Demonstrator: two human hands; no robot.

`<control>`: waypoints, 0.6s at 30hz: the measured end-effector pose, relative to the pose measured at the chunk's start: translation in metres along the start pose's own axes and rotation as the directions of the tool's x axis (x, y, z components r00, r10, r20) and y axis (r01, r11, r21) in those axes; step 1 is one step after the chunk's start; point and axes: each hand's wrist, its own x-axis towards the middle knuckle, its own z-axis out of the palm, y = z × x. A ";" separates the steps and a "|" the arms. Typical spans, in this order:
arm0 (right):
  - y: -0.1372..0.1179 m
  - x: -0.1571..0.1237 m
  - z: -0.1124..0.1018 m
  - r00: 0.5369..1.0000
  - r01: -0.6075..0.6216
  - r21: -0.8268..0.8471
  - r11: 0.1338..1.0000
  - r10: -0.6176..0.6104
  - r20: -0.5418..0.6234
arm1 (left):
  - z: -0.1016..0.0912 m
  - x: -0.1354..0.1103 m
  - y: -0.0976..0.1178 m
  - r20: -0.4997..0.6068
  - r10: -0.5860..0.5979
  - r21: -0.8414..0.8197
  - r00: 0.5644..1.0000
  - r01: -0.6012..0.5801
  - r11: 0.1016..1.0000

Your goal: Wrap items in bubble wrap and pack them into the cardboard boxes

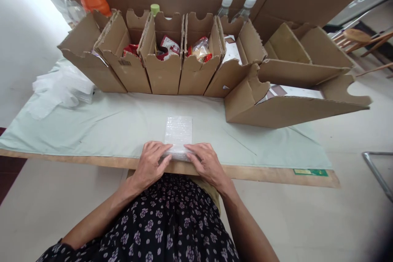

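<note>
1. Through the head camera I see both forearms converge from the near side over the table's wooden edge (270,174), palms downward.
2. My left hand (153,159) is partly closed, gripping the left side of the folded near end of a bubble-wrap piece (179,129) between thumb and fingers.
3. My right hand (207,161) mirrors it, fingers bent, thumb on the near side, gripping the right side of the same fold.
4. The bubble-wrap piece lies on the pale green cloth (123,127), its flat part pointing far, its fold just beside the near edge.
5. On the far side, a row of cardboard bins (162,74) bounds the cloth; bare cloth separates it from the wrap.
6. To the right, an angled cardboard bin (270,114) stands apart from my right hand.
7. At far left, a pile of clear plastic (66,86) lies well apart from my left hand.
</note>
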 end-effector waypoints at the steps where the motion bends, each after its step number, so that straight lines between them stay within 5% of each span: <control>1: 0.000 0.000 -0.001 0.999 -0.027 -0.006 1.000 0.027 -0.016 | 0.001 0.002 -0.001 0.010 -0.027 0.002 1.000 0.027 1.000; 5: -0.002 0.000 -0.002 0.990 -0.035 -0.140 0.990 0.015 -0.142 | 0.012 0.018 -0.010 0.011 -0.143 0.139 0.990 0.140 0.980; 8: 0.000 0.003 0.003 0.996 0.065 -0.198 0.978 -0.076 -0.050 | 0.014 0.025 -0.013 -0.008 -0.156 0.255 0.988 0.153 0.955; 14: 0.004 0.009 0.005 1.000 -0.001 -0.086 0.996 0.000 -0.015 | 0.000 0.014 -0.005 -0.017 0.031 0.072 0.999 -0.030 0.997; 18: 0.001 0.007 0.000 0.998 -0.029 -0.084 0.996 0.025 -0.052 | 0.007 0.027 -0.012 0.040 -0.018 0.063 0.999 0.015 0.998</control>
